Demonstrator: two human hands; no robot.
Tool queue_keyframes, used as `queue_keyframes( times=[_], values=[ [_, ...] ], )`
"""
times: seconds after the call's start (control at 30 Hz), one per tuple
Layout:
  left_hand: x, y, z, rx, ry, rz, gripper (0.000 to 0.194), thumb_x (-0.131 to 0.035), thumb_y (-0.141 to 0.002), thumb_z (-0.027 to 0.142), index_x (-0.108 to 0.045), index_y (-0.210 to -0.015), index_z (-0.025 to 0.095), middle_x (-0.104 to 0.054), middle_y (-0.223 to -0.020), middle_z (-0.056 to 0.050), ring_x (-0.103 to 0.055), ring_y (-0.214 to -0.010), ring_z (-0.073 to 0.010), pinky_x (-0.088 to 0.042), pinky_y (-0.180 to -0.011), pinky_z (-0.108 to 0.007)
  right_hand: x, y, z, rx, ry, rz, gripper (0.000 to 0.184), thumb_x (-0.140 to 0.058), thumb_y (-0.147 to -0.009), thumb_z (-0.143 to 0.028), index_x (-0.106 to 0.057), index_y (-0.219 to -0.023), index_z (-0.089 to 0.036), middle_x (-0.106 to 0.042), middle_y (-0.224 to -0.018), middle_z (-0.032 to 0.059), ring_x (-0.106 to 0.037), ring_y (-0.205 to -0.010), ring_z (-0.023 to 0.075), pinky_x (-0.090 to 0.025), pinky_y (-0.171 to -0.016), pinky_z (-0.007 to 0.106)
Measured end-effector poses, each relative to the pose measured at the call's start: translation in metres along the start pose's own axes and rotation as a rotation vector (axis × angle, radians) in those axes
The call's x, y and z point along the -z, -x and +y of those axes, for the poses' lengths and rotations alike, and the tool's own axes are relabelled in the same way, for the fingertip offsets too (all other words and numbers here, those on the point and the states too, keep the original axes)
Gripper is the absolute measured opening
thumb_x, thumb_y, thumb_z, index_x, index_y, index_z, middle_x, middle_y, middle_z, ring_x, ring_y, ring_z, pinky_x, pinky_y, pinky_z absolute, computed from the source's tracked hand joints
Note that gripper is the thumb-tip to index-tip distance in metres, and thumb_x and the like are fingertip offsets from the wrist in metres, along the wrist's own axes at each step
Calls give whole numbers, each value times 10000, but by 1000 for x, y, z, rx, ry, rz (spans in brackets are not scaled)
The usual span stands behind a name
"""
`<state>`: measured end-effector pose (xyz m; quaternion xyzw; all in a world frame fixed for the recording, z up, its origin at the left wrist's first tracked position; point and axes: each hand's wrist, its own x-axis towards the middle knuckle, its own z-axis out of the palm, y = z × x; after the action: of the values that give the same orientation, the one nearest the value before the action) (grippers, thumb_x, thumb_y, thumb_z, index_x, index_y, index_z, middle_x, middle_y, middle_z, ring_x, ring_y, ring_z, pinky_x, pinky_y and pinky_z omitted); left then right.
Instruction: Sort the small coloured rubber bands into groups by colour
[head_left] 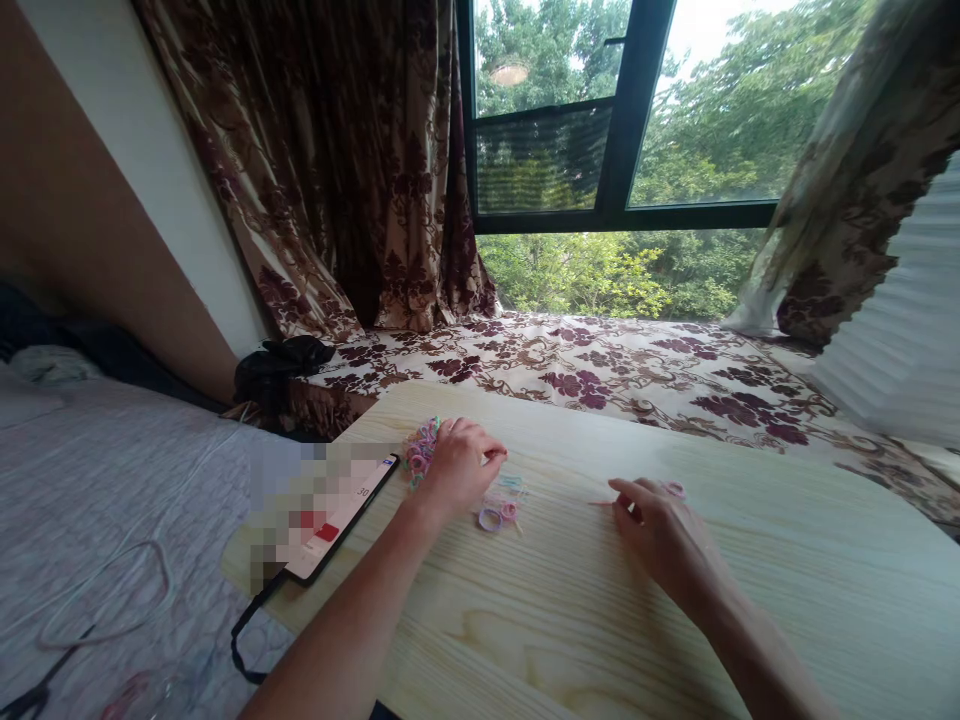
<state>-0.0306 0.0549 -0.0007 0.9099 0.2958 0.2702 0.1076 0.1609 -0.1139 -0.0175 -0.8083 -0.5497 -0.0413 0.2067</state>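
Note:
My left hand [459, 462] is over the table beside a pile of small coloured hair ties [420, 452]. Its thumb and forefinger are pinched together, and whatever is between them is too small to make out. Just below that hand lies a looser group of hair ties, among them a lilac one [490, 520] and a pink one [509, 512]. Farther right, my right hand [664, 525] is low over the tabletop, fingers closed. A thin pinkish hair tie [601, 503] sticks out left from its fingertips. Another pink hair tie [676, 489] shows behind its knuckles.
The pale wooden table [517, 640] has rounded corners. A phone or tablet [349, 520], partly pixelated, lies at its left with a black strap or cable [238, 640]. A bed [97, 480] with a white cable is on the left. Beyond are a flowered window seat [570, 365], curtains and a window.

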Motion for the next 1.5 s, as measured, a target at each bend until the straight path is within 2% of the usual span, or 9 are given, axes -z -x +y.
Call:
queue_keyframes(
  times=[0.17,0.4,0.57,1.0,1.13,1.23,1.3,1.4,1.5],
  values=[
    [10,-1,-7,50,-18,-29,138,-577,-772,209,-710,-745,234,-672,-802,-27,-518,-894,-196,-364,-811,-334,0,1,-3,34,5,99,345,-377,-832,-259,-673,-992,-180,-686,-833,67,-608,-608,163,-425,-541,276],
    [9,3,-4,-53,-45,-163,152,-563,-764,197,-701,-710,230,-670,-757,-15,-535,-879,-185,-319,-958,-361,-1,4,-17,98,-16,85,329,-380,-841,-285,-684,-936,-203,-684,-826,43,-612,-567,143,-410,-454,245],
    [5,6,4,-29,-36,-207,144,-565,-748,186,-698,-706,220,-684,-785,-21,-546,-899,-191,-319,-959,-363,-2,4,-19,125,-17,93,327,-379,-841,-285,-693,-894,-209,-683,-797,38,-605,-538,134,-393,-432,234],
    [1,7,6,-29,-64,-204,145,-562,-720,150,-676,-641,191,-683,-817,-46,-542,-876,-201,-307,-959,-398,0,5,-20,160,-28,102,329,-370,-850,-285,-688,-882,-207,-688,-809,38,-618,-558,139,-413,-457,242],
    [4,4,6,-36,-29,-124,191,-528,-782,200,-687,-676,208,-677,-748,-35,-541,-864,-191,-288,-985,-410,1,5,-20,165,-56,116,331,-364,-853,-285,-685,-872,-205,-690,-815,44,-618,-561,138,-413,-458,237],
    [5,3,10,3,103,-76,203,-513,-801,231,-699,-724,202,-667,-708,-35,-552,-836,-184,-362,-920,-371,2,6,-22,176,-108,126,327,-366,-859,-300,-679,-845,-207,-685,-803,48,-604,-550,133,-410,-461,235],
    [4,3,16,62,296,-96,199,-517,-795,248,-702,-768,181,-662,-693,-30,-572,-777,-164,-430,-809,-304,3,6,-26,182,-185,131,316,-376,-865,-315,-672,-842,-206,-677,-793,48,-589,-547,125,-421,-484,235],
    [2,5,29,201,602,-200,246,-516,-789,302,-695,-843,143,-650,-687,-23,-575,-623,-120,-447,-582,-217,4,7,-35,176,-358,133,291,-405,-868,-332,-661,-895,-197,-656,-773,43,-565,-556,114,-443,-524,229],
    [1,8,40,262,728,-319,292,-476,-802,314,-685,-897,133,-647,-727,-24,-515,-489,-73,-412,-480,-193,5,7,-44,153,-474,140,271,-437,-858,-344,-657,-898,-191,-636,-726,32,-546,-549,114,-448,-525,228]
  ],
)
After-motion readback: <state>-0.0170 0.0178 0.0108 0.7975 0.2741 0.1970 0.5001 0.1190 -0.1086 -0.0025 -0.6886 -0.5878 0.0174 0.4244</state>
